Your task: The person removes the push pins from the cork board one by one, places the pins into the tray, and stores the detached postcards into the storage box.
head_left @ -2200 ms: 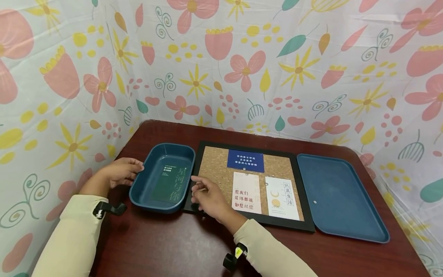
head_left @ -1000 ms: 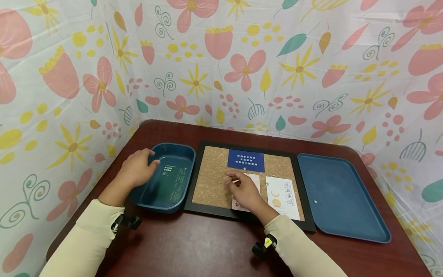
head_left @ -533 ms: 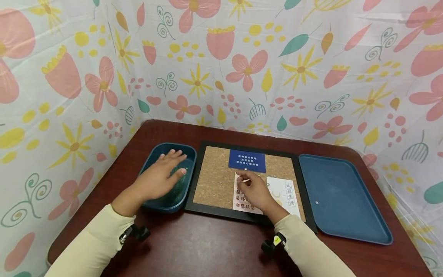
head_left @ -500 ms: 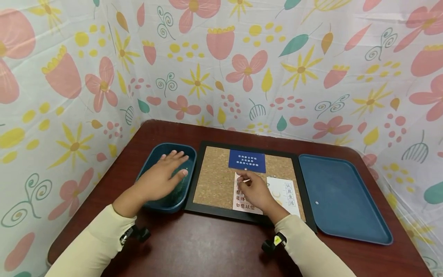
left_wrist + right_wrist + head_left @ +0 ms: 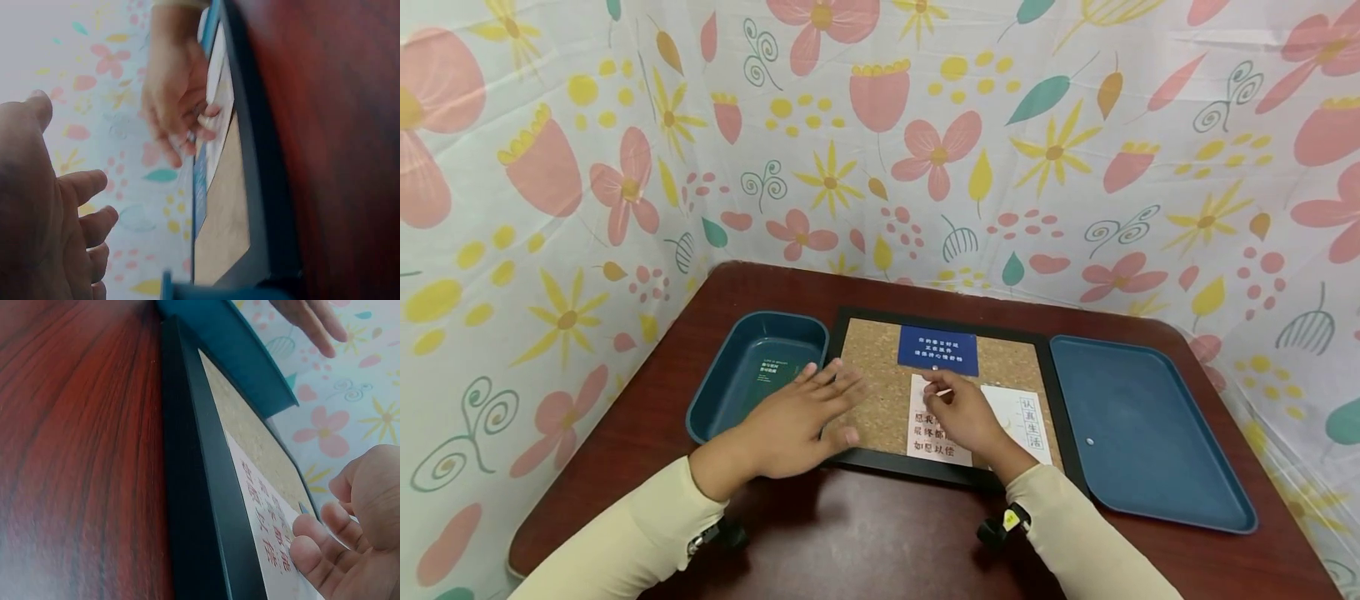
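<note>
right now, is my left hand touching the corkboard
Apart: the left wrist view shows patterned cloth between the left hand and the corkboard.

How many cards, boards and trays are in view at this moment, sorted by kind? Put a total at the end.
Cards: 4 (pink card, blue card, white card, green card)
Boards: 1 (cork board)
Trays: 2 (deep blue tray, flat blue tray)
Total: 7
</note>
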Motion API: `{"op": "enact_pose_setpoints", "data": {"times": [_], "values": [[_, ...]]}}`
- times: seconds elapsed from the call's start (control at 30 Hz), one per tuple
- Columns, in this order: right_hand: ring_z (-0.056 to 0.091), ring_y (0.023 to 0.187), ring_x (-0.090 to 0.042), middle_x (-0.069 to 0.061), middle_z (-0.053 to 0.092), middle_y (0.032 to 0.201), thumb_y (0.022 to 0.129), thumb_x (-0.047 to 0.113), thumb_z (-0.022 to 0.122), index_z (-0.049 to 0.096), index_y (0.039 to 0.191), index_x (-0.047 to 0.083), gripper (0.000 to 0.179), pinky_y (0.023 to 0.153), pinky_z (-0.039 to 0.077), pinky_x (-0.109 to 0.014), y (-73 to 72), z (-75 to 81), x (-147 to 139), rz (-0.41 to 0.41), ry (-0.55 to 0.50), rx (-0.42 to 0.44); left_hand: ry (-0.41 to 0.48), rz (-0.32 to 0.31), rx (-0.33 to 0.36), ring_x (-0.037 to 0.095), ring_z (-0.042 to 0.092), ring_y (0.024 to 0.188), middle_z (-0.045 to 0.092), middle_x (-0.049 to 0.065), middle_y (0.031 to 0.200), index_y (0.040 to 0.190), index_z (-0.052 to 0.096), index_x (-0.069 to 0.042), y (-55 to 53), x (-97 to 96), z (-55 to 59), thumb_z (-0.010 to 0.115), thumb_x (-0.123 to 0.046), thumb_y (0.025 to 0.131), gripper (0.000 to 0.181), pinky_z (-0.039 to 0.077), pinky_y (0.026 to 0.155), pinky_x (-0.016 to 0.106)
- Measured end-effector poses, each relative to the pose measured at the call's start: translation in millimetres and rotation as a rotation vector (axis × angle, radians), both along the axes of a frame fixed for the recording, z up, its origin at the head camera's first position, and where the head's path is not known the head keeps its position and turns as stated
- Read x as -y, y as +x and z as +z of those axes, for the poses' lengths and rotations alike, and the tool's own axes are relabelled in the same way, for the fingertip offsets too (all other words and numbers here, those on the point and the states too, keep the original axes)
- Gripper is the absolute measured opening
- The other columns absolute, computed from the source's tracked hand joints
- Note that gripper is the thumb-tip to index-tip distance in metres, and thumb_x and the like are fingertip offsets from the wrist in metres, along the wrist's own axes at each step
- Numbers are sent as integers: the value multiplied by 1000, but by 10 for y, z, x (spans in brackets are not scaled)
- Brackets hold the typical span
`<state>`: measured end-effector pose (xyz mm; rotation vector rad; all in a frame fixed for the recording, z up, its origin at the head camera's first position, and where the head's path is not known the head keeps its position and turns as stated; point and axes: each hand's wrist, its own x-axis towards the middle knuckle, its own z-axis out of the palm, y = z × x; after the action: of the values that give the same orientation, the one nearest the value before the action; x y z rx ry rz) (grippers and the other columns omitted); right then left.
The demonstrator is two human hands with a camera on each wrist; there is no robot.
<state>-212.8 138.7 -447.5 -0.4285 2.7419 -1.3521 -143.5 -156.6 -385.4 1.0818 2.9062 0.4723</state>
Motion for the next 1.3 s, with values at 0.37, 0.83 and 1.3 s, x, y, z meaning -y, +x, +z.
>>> {"op": "enact_pose_setpoints", "data": {"times": [0.37, 0.83, 1.3], "values": [[69, 96, -21, -5, 68, 112, 103, 16, 62, 61, 139, 8, 37, 71, 55, -36, -28, 4, -99, 5, 57, 21, -111, -155, 29, 24, 5, 156, 22, 0, 168, 163, 32, -24, 131, -354, -192, 34, -62, 106, 68, 11, 124, 49], [68, 98, -24, -4, 68, 111, 102, 16, 64, 62, 138, 9, 37, 74, 56, -40, -78, 6, -184, -12, 115, -24, -123, -199, 46, 27, 16, 155, 29, 2, 167, 162, 35, -25, 150, -594, -401, 24, -66, 105, 71, 14, 124, 47], [66, 89, -21, -6, 70, 103, 100, 13, 67, 66, 134, 6, 35, 75, 54, -42, -154, 12, -230, -20, 202, -127, -160, -184, 128, 25, 11, 156, 23, -3, 168, 163, 29, -30, 113, -712, -523, 16, -72, 102, 75, 11, 125, 48]]}}
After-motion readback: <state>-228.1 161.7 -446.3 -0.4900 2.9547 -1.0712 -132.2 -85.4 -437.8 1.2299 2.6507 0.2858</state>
